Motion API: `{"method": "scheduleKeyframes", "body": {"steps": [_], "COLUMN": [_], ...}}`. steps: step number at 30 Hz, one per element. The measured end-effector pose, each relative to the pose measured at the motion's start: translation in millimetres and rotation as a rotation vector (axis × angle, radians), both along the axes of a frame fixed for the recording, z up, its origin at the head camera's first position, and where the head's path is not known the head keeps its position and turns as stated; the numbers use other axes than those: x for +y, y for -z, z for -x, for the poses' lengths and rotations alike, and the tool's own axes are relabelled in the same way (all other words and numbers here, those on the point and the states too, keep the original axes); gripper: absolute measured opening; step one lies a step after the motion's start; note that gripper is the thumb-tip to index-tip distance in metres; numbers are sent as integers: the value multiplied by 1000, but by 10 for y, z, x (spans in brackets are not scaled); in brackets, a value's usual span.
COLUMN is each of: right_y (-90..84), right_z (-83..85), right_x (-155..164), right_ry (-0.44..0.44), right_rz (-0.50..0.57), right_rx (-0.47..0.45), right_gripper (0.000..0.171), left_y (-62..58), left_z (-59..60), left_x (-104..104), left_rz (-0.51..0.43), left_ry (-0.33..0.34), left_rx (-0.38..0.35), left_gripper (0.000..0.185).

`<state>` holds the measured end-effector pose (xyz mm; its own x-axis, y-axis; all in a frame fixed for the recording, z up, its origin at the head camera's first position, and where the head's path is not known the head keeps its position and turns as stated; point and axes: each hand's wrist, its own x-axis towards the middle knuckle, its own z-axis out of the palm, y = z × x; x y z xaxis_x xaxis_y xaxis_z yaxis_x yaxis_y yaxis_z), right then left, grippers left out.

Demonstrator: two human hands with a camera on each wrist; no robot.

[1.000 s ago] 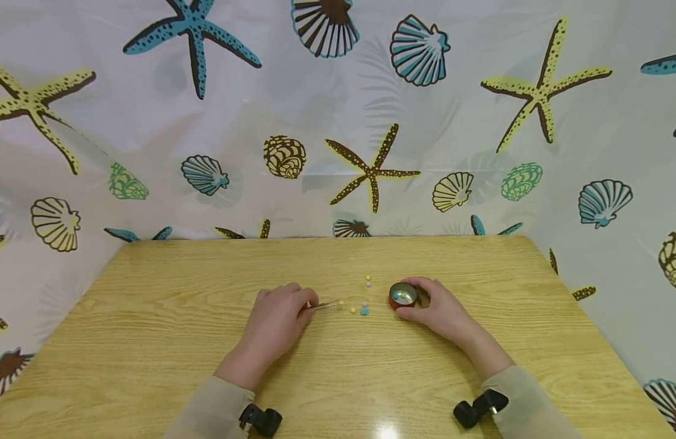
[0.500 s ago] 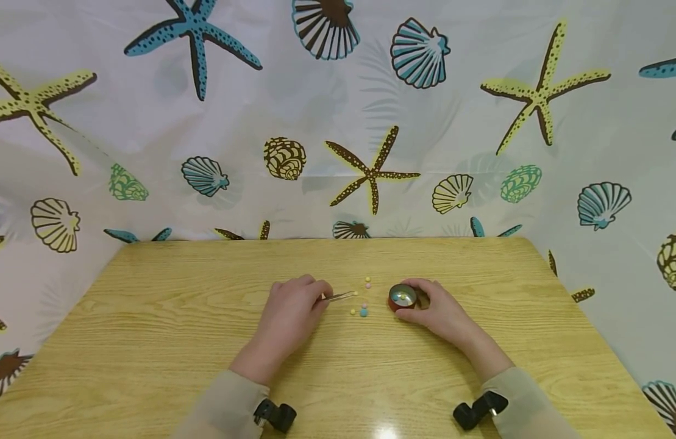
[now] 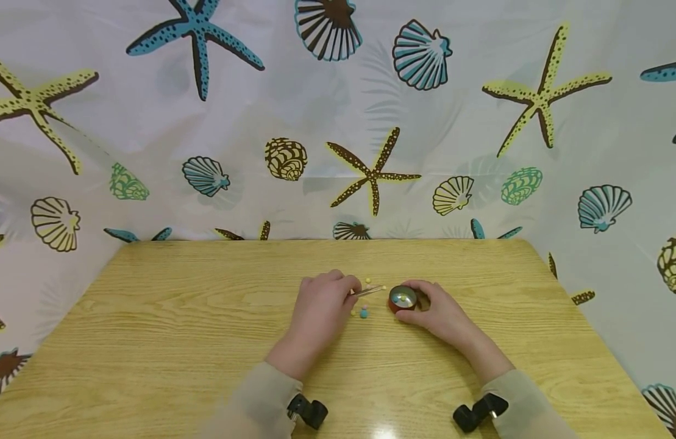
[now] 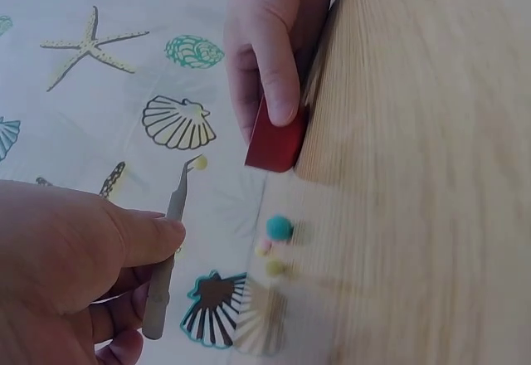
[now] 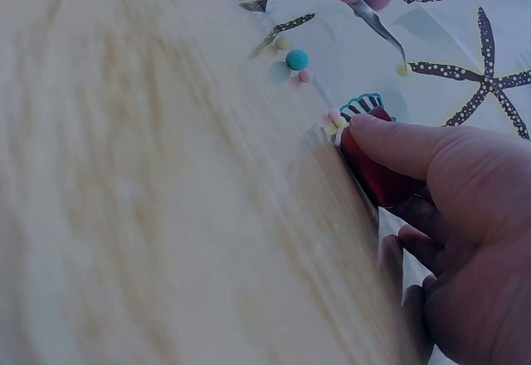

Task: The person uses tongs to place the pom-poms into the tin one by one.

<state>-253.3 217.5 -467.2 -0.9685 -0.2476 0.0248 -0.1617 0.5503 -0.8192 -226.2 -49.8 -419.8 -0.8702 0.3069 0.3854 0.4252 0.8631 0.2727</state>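
Observation:
My left hand (image 3: 322,308) pinches a pair of tweezers (image 4: 169,253) between thumb and fingers. At the bent tips of the tweezers is a small yellow ball (image 4: 200,163), held above the table, just left of a small round red tin (image 3: 393,304). My right hand (image 3: 439,310) grips that tin from its right side, thumb in front and fingers behind. Inside the open tin, blue and yellow bits show against the shiny bottom. A blue ball (image 4: 280,227) lies on the table with a pink ball (image 5: 305,75) and a yellow ball (image 5: 283,42) beside it.
Farther back, another yellow ball (image 3: 368,280) lies on the wooden table (image 3: 195,317), close to a pink ball (image 5: 334,114). Behind the table hangs a white cloth (image 3: 244,201) printed with shells and starfish.
The left hand has moved right and a little away from me, carrying the yellow ball in the tweezers toward the tin. My right hand and the tin have stayed in place.

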Motion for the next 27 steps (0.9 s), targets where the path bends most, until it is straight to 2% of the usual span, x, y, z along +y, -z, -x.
{"method": "scheduleKeyframes", "body": {"steps": [10,15,27], "right_y": [2,13,-1], "right_z": [4,27,21], "right_x": [-3,-11,-3], "right_ry": [-4,0,7], "right_rz": [1,-3,-4], "right_rx": [0,-7,-11], "right_gripper": [63,63,63], "left_y": [85,134,144], "left_z": [13,6,15], "left_x": [204,232,260], "left_rz": [47,61,66], "left_ry": [-3,0,3], "left_rx": [-21,-25,-23], "left_gripper": [5,6,7]}}
